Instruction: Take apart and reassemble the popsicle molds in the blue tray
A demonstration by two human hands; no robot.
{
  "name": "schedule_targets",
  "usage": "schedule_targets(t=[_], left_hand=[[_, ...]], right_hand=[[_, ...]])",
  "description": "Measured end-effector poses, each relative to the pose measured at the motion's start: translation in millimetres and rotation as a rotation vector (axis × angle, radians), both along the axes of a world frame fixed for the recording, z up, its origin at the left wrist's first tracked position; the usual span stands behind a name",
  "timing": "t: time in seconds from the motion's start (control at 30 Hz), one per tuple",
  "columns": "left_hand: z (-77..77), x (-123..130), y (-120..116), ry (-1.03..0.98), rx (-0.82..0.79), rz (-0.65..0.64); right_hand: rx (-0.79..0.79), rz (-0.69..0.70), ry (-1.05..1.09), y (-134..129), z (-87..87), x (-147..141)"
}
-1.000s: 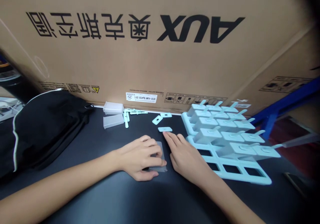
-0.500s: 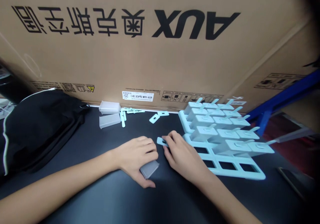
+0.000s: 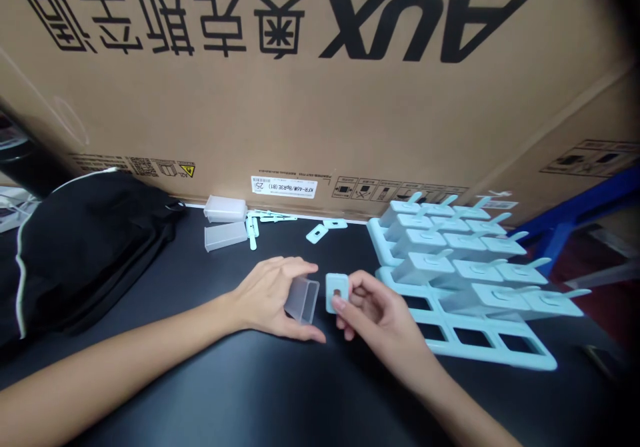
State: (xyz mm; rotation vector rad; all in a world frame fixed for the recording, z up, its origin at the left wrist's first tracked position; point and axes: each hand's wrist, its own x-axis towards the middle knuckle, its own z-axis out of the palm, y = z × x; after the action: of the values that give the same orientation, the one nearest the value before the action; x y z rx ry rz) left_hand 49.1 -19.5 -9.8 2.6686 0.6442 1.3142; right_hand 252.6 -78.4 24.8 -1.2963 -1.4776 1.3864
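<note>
My left hand (image 3: 280, 297) curls around a clear plastic popsicle mold (image 3: 303, 300), whose open end faces right. Just across a small gap, my right hand (image 3: 377, 310) pinches a light blue mold lid (image 3: 337, 293) with a slot in its middle. The lid is held upright, its flat side toward me. To the right stands a light blue mold rack (image 3: 493, 356) holding several lidded molds (image 3: 425, 267) with sticks poking up. Bare openings show along its near rows.
Two clear molds (image 3: 226, 236) lie at the back, beside several light blue sticks (image 3: 253, 230). Two loose lids (image 3: 317, 234) rest right of them. A black cloth bag (image 3: 95, 254) is at left. A large cardboard box (image 3: 280, 114) walls off the back.
My right hand has raised the lid and turned it upright. The mold in my left hand has been turned so its open end faces the lid. The view has shifted slightly.
</note>
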Motion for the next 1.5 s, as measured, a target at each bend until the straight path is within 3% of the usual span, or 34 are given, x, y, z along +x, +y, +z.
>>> schedule_targets(t=[0.13,0.3,0.67,0.87,0.93,1.1,1.13,1.2,1.27,1.37,1.5], left_hand=[[1.9,-2.7,0.0,0.066,-0.072,-0.023],[4.8,-3.8,2.0,0.176,-0.135,-0.112],[8.5,-5.3,-1.5,0.326,-0.151,-0.23],[6.5,-3.7,-0.2,0.331,-0.201,-0.205],[5.7,-4.0,-1.3,0.373,-0.222,-0.164],[5.4,-4.2,-5.6,0.535,-0.171,-0.156],[5.2,-3.8,-6.2,0.562,-0.132,-0.165],[4.5,-3.0,-6.5,0.582,-0.07,-0.167],[3.8,-2.4,-5.8,0.573,-0.043,-0.158],[3.7,-2.1,-4.0,0.572,-0.013,-0.173],[4.7,-2.0,-2.2,0.59,0.007,-0.191]], right_hand=[[-0.114,0.079,0.162,-5.5,-8.3,-18.3],[-0.131,0.163,0.117,-7.5,-11.9,-22.1],[-0.088,0.193,-0.071,-14.7,-9.1,-22.0],[-0.109,0.276,-0.107,-9.9,-4.1,-15.2],[-0.126,0.254,-0.08,-0.8,1.7,-6.9],[0.085,-0.132,-0.029,47.1,31.7,-9.2],[0.117,-0.115,-0.051,58.1,36.8,-18.4],[0.152,0.072,-0.174,78.3,41.3,-44.0],[0.28,0.222,-0.448,95.0,37.6,-72.5],[0.441,0.198,-0.752,111.1,24.5,-105.6],[0.471,0.152,-0.87,117.1,13.5,-122.1]])
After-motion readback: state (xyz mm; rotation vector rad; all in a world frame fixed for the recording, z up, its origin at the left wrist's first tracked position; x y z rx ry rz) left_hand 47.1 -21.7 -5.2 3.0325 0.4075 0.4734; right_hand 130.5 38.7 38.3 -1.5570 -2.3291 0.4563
